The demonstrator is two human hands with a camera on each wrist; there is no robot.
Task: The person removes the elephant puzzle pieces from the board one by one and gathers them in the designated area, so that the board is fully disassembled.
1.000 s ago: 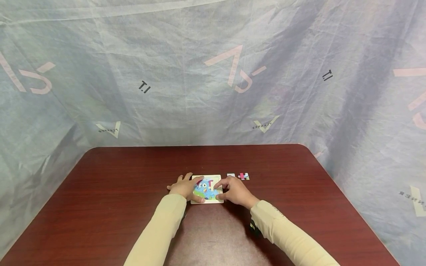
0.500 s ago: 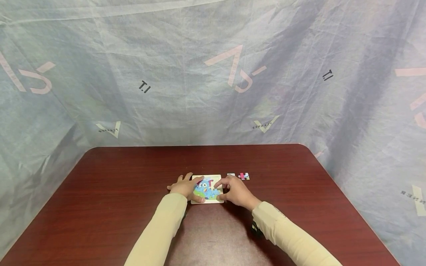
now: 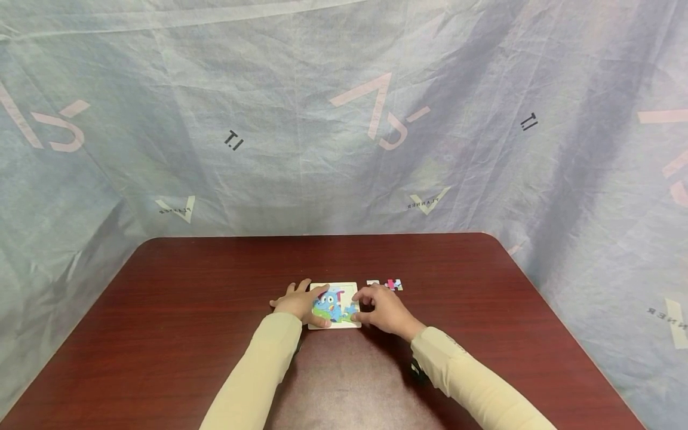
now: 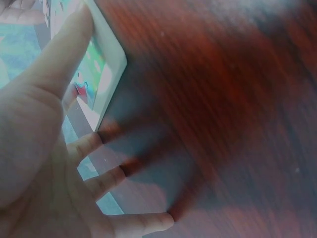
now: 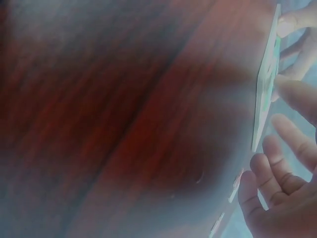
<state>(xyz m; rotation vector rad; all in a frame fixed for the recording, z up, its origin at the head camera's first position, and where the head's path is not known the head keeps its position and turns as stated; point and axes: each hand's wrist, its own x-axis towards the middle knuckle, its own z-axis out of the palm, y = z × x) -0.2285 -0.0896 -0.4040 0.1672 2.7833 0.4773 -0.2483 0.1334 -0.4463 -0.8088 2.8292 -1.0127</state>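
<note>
A small jigsaw puzzle point(image 3: 329, 306) with a blue cartoon animal lies in a pale tray point(image 3: 334, 326) mid-table. My left hand point(image 3: 294, 304) rests spread over the tray's left side, thumb on its near edge; in the left wrist view the left hand's other fingers point(image 4: 101, 186) reach to the tabletop. My right hand point(image 3: 384, 310) is at the tray's right side. Its curved thumb and index finger are on either side of a blue and green puzzle piece point(image 3: 349, 312) at the tray's lower right. The right wrist view shows the tray edge-on point(image 5: 260, 104), with the contact partly hidden.
Beyond the right hand lie a pink and blue puzzle piece point(image 3: 395, 285) and a pale piece point(image 3: 372, 282), partly covered by the hand. The tray's upper right shows its bare bottom. A reddish-brown table point(image 3: 215, 263) reaches back to a grey cloth point(image 3: 301, 149).
My right hand has shifted slightly right, and the blue and green piece has slid right with it, widening a gap beside the animal. My left hand has stayed put.
</note>
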